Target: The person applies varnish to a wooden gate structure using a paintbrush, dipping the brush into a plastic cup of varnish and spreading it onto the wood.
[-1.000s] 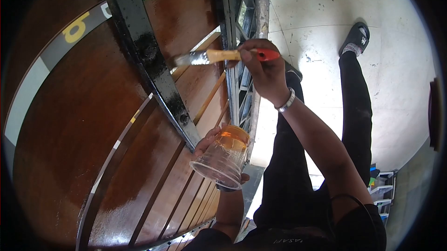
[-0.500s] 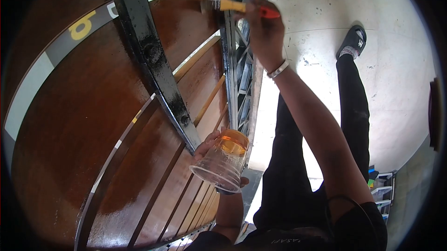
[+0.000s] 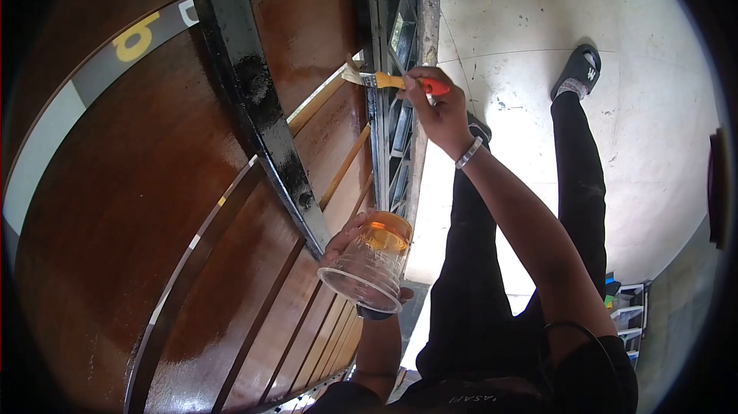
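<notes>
Wood: glossy brown door (image 3: 154, 206) fills the left of the view, wet-looking where the sheen runs, so the finish seems fresh.
Right hand: the right hand (image 3: 438, 110) is closed around the red handle of the brush (image 3: 384, 79), fingers wrapped tight, thumb on top; a bracelet (image 3: 467, 152) sits at the wrist.
Brush: held nearly level, bristles pointing to 9 o'clock and touching the door at its edge near the grille (image 3: 396, 106); the flat angle lets the bristles lie along the panel.
Left hand: the left hand (image 3: 346, 241) cups the cup (image 3: 373, 264) from behind, fingers curled about its wall, thumb under the rim.
Cup: clear plastic, tipped with its mouth toward 7 o'clock and its base up; amber liquid sits at the base end. It hangs close to the door, at 6 o'clock from the brush, within easy reach for dipping.
Bar: black bar (image 3: 254, 99) runs diagonally across the door, from 12 toward the cup.
Floor: pale floor (image 3: 653, 145) at 3 o'clock, the person's leg and sandal (image 3: 576, 68) on it.
Number: yellow digit (image 3: 137, 39) on a grey band at 10 o'clock.
</notes>
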Tool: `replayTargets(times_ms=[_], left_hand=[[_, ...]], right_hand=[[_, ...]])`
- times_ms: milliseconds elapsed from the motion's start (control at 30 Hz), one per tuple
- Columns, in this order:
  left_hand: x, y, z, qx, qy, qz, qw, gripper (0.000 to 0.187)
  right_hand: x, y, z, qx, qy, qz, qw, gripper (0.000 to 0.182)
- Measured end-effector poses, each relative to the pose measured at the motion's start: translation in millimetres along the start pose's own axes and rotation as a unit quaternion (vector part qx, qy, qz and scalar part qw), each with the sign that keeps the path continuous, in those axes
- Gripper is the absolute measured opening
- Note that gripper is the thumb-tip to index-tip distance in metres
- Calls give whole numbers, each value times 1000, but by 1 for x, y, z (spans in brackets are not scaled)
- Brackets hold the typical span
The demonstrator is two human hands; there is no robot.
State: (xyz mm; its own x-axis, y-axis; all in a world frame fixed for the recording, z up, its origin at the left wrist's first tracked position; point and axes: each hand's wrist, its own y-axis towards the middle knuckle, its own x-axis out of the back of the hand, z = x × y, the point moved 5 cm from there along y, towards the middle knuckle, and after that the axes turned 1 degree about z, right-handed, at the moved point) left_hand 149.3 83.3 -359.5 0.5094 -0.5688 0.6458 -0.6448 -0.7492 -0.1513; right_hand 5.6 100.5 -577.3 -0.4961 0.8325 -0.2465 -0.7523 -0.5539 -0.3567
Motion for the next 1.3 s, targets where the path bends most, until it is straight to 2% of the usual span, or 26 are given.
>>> replayTargets(times_ms=[100, 167, 267, 367, 400, 467, 600, 633, 700, 767, 833, 900, 933, 1000, 1033, 1100, 1167, 1233, 1300], left_hand=[[3, -4, 4, -7, 11, -20, 1000, 97], [6, -7, 7, -5, 7, -4, 1000, 99], [13, -21, 23, -18, -2, -45, 999, 99], [14, -18, 22, -31, 6, -20, 999, 99], [13, -17, 18, -30, 6, -19, 999, 99], [11, -15, 15, 8, 11, -39, 999, 99], [11, -11, 9, -2, -34, -13, 999, 99], [10, -10, 8, -5, -19, -8, 1000, 99], [8, -8, 4, -8, -3, -2, 1000, 100], [10, -7, 2, 6, 4, -29, 1000, 101], [19, -9, 6, 7, 14, -8, 1000, 101], [21, -8, 4, 7, 22, 11, 1000, 102], [20, -3, -1, -11, -2, -1, 1000, 101], [18, 2, -4, -30, -27, -14, 999, 101], [19, 2, -4, -58, -25, -30, 998, 100], [21, 3, -6, -88, -22, -43, 995, 100], [19, 4, -5, -46, -20, -13, 999, 99], [14, 3, -5, -51, -36, -20, 998, 99], [11, 3, -3, -56, -51, -27, 997, 99]], right_hand=[[2, 32, -2, 33, -19, -3, 999, 17], [5, 65, 23, 149, -130, -75, 977, 15], [3, 103, 27, 197, -138, -111, 964, 15], [-3, 110, 39, 234, -174, -111, 950, 21], [-2, 105, 41, 233, -175, -110, 950, 21], [-4, 86, 34, 140, -148, -92, 975, 19], [-11, 21, 9, 87, -189, 34, 977, 19], [-12, 7, 11, 98, -158, 51, 981, 20], [-9, -2, 9, 47, -128, 68, 988, 19], [-6, 6, 7, 46, -128, 58, 989, 18], [-6, 25, 18, 46, -127, 47, 990, 17], [-1, 49, 49, 127, -105, -12, 986, 16], [-3, 58, 63, 128, -105, -11, 986, 16], [0, 72, 91, 180, 158, -61, 969, 17], [-2, 73, 104, 181, 159, -61, 969, 17], [-2, 68, 118, 137, 242, -67, 958, 20], [-4, 63, 96, 133, 209, -58, 967, 23], [-10, 49, 81, 77, 203, -47, 975, 24], [-3, 51, 38, 54, 205, -68, 975, 23]])
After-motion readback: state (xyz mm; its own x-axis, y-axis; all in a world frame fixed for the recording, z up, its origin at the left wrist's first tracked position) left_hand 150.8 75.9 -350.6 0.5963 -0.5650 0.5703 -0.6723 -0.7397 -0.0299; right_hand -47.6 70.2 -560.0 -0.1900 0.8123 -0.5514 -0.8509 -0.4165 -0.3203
